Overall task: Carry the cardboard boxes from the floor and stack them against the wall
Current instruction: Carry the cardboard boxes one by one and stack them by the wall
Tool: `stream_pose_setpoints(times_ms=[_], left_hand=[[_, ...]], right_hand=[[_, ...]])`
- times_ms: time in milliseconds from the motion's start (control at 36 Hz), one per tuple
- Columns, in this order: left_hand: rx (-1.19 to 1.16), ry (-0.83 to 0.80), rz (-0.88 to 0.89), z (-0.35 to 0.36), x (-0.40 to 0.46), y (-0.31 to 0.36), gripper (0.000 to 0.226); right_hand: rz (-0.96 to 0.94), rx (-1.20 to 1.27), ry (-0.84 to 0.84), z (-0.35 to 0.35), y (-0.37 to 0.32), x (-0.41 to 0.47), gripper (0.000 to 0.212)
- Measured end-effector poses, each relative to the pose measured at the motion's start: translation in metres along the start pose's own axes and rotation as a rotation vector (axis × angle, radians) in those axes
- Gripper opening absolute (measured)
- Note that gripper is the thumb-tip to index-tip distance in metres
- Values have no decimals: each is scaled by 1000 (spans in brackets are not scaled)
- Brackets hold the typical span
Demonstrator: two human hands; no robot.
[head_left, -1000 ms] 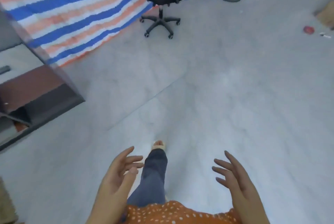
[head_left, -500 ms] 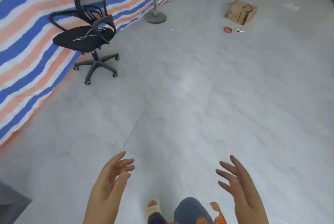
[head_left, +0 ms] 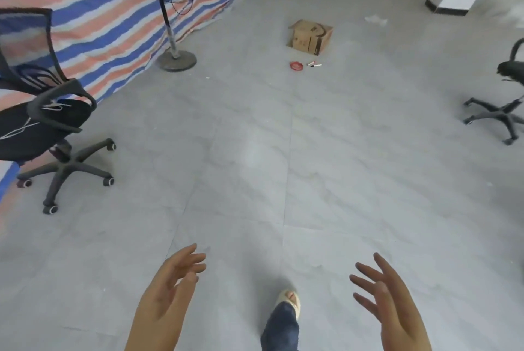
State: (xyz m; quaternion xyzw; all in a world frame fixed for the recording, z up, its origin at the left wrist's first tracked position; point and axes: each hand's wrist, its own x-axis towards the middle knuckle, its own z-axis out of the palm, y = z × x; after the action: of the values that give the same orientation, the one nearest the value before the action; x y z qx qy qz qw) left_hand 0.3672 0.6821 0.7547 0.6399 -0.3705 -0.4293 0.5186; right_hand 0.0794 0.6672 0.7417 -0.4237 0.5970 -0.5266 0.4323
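Left hand (head_left: 167,291) and right hand (head_left: 388,302) are hanging empty, fingers loosely spread. Brown cardboard box (head_left: 310,36) is sitting well ahead on the grey tiled floor (head_left: 241,152); red ring (head_left: 296,65) and markers (head_left: 314,64) are lying just before it. Black mesh office chair (head_left: 42,112) is standing left, pedestal fan (head_left: 173,10) beyond.

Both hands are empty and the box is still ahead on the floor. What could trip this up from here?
Red ring and markers lie on the floor just before the cardboard box; stepping on them could cause a slip. The box's near flap looks loose, so it may sag once lifted. The fan base sits left of the route, a possible snag when carrying.
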Motion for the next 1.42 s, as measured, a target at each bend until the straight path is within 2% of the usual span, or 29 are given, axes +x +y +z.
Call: stream_pose_setpoints(times_ms=[28, 56, 111, 194, 222, 250, 278, 333, 417, 667, 750, 778, 806, 833, 889, 972, 1000, 1056, 1083, 1139, 1167, 1222, 1250, 1306, 1333, 1417], left_hand=[[28, -3, 31, 18, 12, 12, 41], [8, -23, 37, 36, 28, 20, 36], [-3, -62, 81, 70, 62, 35, 34], [23, -133, 87, 110, 107, 50, 40], [36, -155, 78, 121, 119, 54, 40], [43, -164, 68, 132, 133, 55, 39], [43, -172, 54, 141, 146, 56, 39], [71, -180, 53, 158, 174, 58, 41], [88, -172, 57, 180, 221, 61, 39], [94, -211, 45, 252, 399, 76, 32], [76, -239, 57, 275, 471, 96, 25], [79, -247, 66, 283, 494, 107, 26], [84, -255, 74, 291, 515, 117, 27], [90, -267, 83, 298, 536, 126, 29], [102, -303, 94, 312, 575, 138, 25], [111, -338, 88, 331, 620, 147, 28], [115, -346, 82, 338, 633, 150, 29], [119, -356, 73, 353, 659, 153, 33], [119, -354, 66, 359, 673, 154, 33], [124, -347, 50, 374, 702, 155, 33], [131, -341, 46, 383, 716, 156, 34], [127, -322, 39, 402, 746, 161, 34], [119, -308, 38, 413, 763, 165, 34], [108, -287, 48, 438, 795, 172, 35], [103, -279, 50, 452, 811, 175, 38], [79, -240, 61, 494, 855, 187, 34]], right_hand=[[13, -13, -1, -7, 5, 26, 24], [12, -53, 13, -10, 2, 49, 35], [-3, -82, 16, -16, -8, 93, 42], [-38, -91, 3, -18, -18, 148, 27], [-33, -88, 10, -18, -21, 165, 33], [-25, -110, 9, -20, -21, 182, 47], [-8, -115, 4, -21, -21, 197, 48], [22, -123, 22, -21, -20, 229, 25], [46, -167, 30, -17, -14, 277, 39], [98, -166, 63, 35, -9, 440, 37], [73, -130, 85, 60, -22, 500, 26], [51, -124, 108, 69, -33, 521, 34], [37, -121, 123, 76, -41, 543, 50], [33, -113, 128, 82, -48, 563, 57], [38, -110, 117, 93, -57, 598, 58], [43, -115, 127, 103, -61, 643, 85], [60, -109, 142, 106, -61, 657, 78], [95, -92, 159, 111, -60, 685, 36], [116, -86, 168, 112, -58, 700, 25], [148, -75, 160, 113, -57, 731, 23], [159, -74, 155, 115, -58, 748, 34], [157, -94, 152, 115, -53, 787, 77], [160, -95, 156, 115, -50, 810, 75], [157, -91, 118, 114, -49, 857, 28], [151, -93, 109, 112, -50, 882, 21], [136, -122, 93, 99, -61, 959, 34]])
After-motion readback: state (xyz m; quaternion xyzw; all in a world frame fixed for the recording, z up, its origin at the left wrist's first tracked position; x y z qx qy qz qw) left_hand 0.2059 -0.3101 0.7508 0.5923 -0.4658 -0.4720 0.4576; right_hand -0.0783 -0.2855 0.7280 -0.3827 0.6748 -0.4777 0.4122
